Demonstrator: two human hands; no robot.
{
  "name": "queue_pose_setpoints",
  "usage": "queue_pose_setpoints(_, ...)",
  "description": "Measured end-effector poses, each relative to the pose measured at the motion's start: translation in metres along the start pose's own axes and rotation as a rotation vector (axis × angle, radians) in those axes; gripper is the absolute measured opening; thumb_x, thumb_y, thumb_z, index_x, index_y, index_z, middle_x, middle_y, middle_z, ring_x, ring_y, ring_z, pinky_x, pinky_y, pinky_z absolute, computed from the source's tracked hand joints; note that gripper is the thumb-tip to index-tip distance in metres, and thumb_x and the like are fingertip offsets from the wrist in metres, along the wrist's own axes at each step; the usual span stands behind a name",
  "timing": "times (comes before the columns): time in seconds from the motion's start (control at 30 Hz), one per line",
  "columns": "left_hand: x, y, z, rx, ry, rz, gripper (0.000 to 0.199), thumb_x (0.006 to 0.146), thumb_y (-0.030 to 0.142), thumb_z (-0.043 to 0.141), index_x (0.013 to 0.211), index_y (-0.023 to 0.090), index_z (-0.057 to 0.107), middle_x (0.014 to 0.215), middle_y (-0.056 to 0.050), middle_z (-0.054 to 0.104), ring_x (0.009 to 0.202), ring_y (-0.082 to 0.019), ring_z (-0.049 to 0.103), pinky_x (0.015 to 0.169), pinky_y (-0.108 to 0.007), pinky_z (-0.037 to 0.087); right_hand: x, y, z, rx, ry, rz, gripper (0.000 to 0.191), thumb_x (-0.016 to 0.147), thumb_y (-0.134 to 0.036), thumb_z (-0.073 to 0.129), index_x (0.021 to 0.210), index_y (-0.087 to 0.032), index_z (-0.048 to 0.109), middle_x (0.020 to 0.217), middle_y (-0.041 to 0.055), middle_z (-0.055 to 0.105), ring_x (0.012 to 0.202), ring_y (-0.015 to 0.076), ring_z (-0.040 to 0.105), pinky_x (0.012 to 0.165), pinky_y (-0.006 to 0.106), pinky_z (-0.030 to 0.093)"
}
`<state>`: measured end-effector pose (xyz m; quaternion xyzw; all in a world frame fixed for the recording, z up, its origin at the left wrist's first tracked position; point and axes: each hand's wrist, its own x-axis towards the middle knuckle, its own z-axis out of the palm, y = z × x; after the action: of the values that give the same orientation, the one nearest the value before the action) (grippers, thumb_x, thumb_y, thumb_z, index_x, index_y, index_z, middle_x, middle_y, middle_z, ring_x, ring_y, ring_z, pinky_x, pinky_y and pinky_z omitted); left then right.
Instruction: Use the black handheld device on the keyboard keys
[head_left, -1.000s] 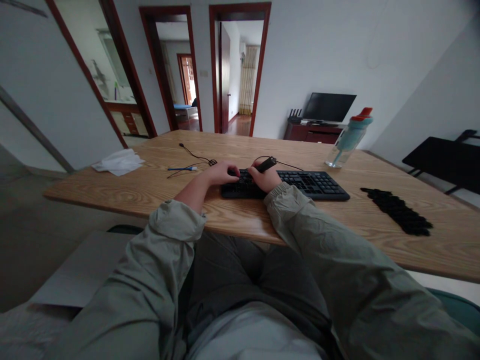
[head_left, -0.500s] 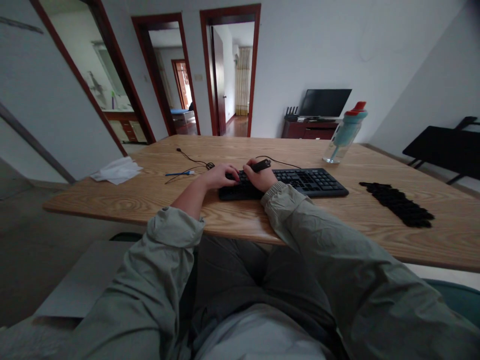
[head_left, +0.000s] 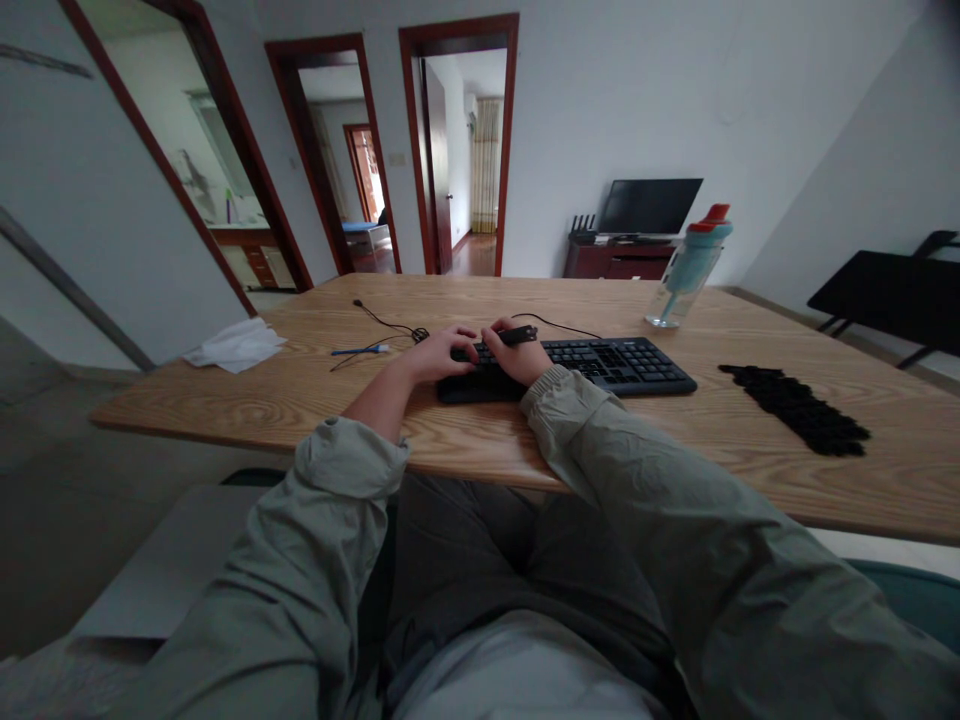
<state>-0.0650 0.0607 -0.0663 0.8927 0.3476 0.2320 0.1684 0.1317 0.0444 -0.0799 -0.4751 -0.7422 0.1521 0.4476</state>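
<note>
A black keyboard (head_left: 637, 365) lies on the wooden table near its front edge. My right hand (head_left: 521, 355) rests over the keyboard's left part, its fingers closed round a dark handle-like tool (head_left: 519, 335) whose end points right. Beside it, my left hand (head_left: 444, 355) lies at the keyboard's left end with fingers curled onto the keys; whether they pinch anything is too small to tell. The tips of both hands are close together. A thin black cable (head_left: 386, 318) and a blue brush-like stick (head_left: 360, 350) lie left of my left hand.
White tissue (head_left: 236, 345) lies on the left of the wooden table (head_left: 315, 400). A clear bottle (head_left: 686, 270) with a red and teal lid stands behind the keyboard's right end. Black fuzzy material (head_left: 795, 408) lies at the right.
The dark tool in my right hand has shifted slightly left and down, and lies a little flatter. My left hand has barely moved.
</note>
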Motion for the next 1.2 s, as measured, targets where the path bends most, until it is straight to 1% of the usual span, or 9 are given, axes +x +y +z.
queue_pose_setpoints(0.2, 0.0, 0.0, 0.001, 0.06, 0.001, 0.064, 0.01, 0.075, 0.019, 0.07, 0.083, 0.02, 0.075, 0.135, -0.008, 0.052, 0.129, -0.025, 0.049, 0.114, -0.038, 0.035, -0.006, -0.003, -0.001, -0.032, -0.017, -0.034, 0.031, 0.092, -0.048, 0.047, 0.085, -0.02, 0.059, 0.073, 0.0017, 0.062, 0.069, 0.0161, 0.057, 0.064, 0.029, 0.042)
queue_pose_setpoints(0.37, 0.0, 0.003, 0.002, 0.111, -0.004, 0.038, 0.011, 0.075, 0.019, 0.07, 0.083, 0.02, 0.077, 0.136, -0.009, 0.053, 0.128, -0.026, 0.05, 0.114, -0.04, 0.035, -0.011, -0.005, -0.005, -0.101, -0.028, -0.025, 0.026, 0.091, -0.042, 0.048, 0.083, -0.02, 0.058, 0.072, 0.0026, 0.061, 0.068, 0.017, 0.056, 0.063, 0.029, 0.041)
queue_pose_setpoints(0.47, 0.0, 0.003, 0.002, 0.129, 0.005, 0.049, 0.009, 0.074, 0.018, 0.07, 0.081, 0.02, 0.077, 0.135, -0.008, 0.054, 0.127, -0.027, 0.051, 0.113, -0.042, 0.036, -0.017, -0.011, -0.008, -0.153, -0.07, -0.02, 0.022, 0.09, -0.038, 0.049, 0.082, -0.019, 0.059, 0.073, 0.0037, 0.062, 0.068, 0.0175, 0.056, 0.064, 0.03, 0.041)
queue_pose_setpoints(0.6, -0.001, 0.004, 0.003, 0.171, 0.017, 0.049, 0.007, 0.074, 0.019, 0.071, 0.078, 0.02, 0.077, 0.134, -0.008, 0.057, 0.126, -0.028, 0.05, 0.111, -0.044, 0.036, -0.027, -0.02, -0.009, -0.241, -0.106, -0.008, 0.022, 0.09, -0.041, 0.049, 0.085, -0.021, 0.059, 0.073, 0.004, 0.063, 0.068, 0.0179, 0.056, 0.063, 0.029, 0.04)
queue_pose_setpoints(0.7, -0.001, 0.004, 0.005, 0.215, 0.024, 0.035, 0.009, 0.074, 0.019, 0.071, 0.08, 0.02, 0.077, 0.13, -0.008, 0.06, 0.123, -0.027, 0.052, 0.109, -0.044, 0.038, -0.033, -0.026, -0.008, -0.291, -0.115, -0.054, 0.026, 0.091, -0.045, 0.049, 0.087, -0.021, 0.058, 0.076, 0.0047, 0.065, 0.069, 0.0175, 0.058, 0.063, 0.028, 0.04)
queue_pose_setpoints(0.87, -0.001, 0.005, 0.006, 0.256, 0.031, 0.046, 0.007, 0.074, 0.021, 0.069, 0.077, 0.019, 0.076, 0.123, -0.007, 0.065, 0.114, -0.025, 0.057, 0.105, -0.041, 0.041, -0.036, -0.031, -0.006, -0.378, -0.147, -0.135, 0.029, 0.093, -0.044, 0.046, 0.098, -0.02, 0.061, 0.084, 0.0069, 0.069, 0.075, 0.0186, 0.062, 0.066, 0.027, 0.04)
queue_pose_setpoints(1.07, -0.001, 0.002, 0.002, 0.159, 0.013, 0.09, 0.012, 0.074, 0.02, 0.067, 0.081, 0.017, 0.077, 0.114, -0.007, 0.069, 0.103, -0.023, 0.062, 0.097, -0.035, 0.046, -0.03, -0.041, -0.006, -0.512, -0.2, -0.165, 0.036, 0.095, -0.043, 0.042, 0.111, -0.018, 0.062, 0.093, 0.0106, 0.072, 0.081, 0.0218, 0.065, 0.069, 0.029, 0.043)
queue_pose_setpoints(1.13, -0.002, -0.003, 0.002, 0.104, 0.018, 0.08, 0.014, 0.073, 0.018, 0.066, 0.082, 0.017, 0.077, 0.109, -0.007, 0.071, 0.099, -0.022, 0.064, 0.093, -0.034, 0.048, -0.024, -0.048, -0.006, -0.559, -0.242, -0.202, 0.037, 0.094, -0.042, 0.043, 0.114, -0.018, 0.062, 0.098, 0.0122, 0.072, 0.085, 0.0232, 0.066, 0.072, 0.03, 0.044)
queue_pose_setpoints(1.2, -0.003, -0.008, 0.002, 0.059, 0.027, 0.068, 0.017, 0.072, 0.017, 0.066, 0.085, 0.017, 0.076, 0.105, -0.006, 0.072, 0.095, -0.022, 0.064, 0.089, -0.033, 0.049, -0.016, -0.057, -0.006, -0.593, -0.305, -0.23, 0.036, 0.092, -0.041, 0.045, 0.113, -0.018, 0.064, 0.101, 0.0131, 0.072, 0.088, 0.0243, 0.066, 0.075, 0.031, 0.045)
